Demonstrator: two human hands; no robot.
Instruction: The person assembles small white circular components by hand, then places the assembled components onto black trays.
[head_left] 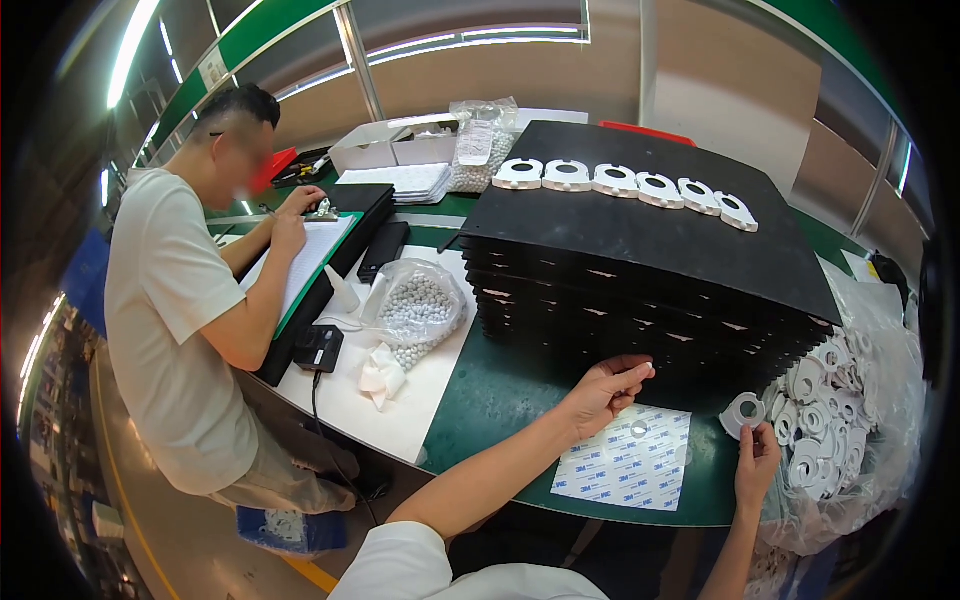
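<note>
My left hand (603, 393) is closed in a pinch in front of the black stack, with a tiny whitish thing at the fingertips, too small to name. A white ring-shaped plastic part (730, 421) is gripped between the thumb and fingers of my right hand (757, 466). Between and below the hands lies a white sheet with blue print (610, 475), bearing a small round spot. Beside my right hand, a clear plastic bag (885, 470) holds many similar white ring parts (807, 465). Several white ring parts (615, 181) stand in a row on top of the stack.
A tall stack of black trays (640, 260) takes up the green table's (490, 400) middle. Left of it are a bag of small white balls (415, 310), a crumpled tissue (381, 376) and a black box with a cable (318, 348). A co-worker (180, 330) writes on a clipboard (300, 270).
</note>
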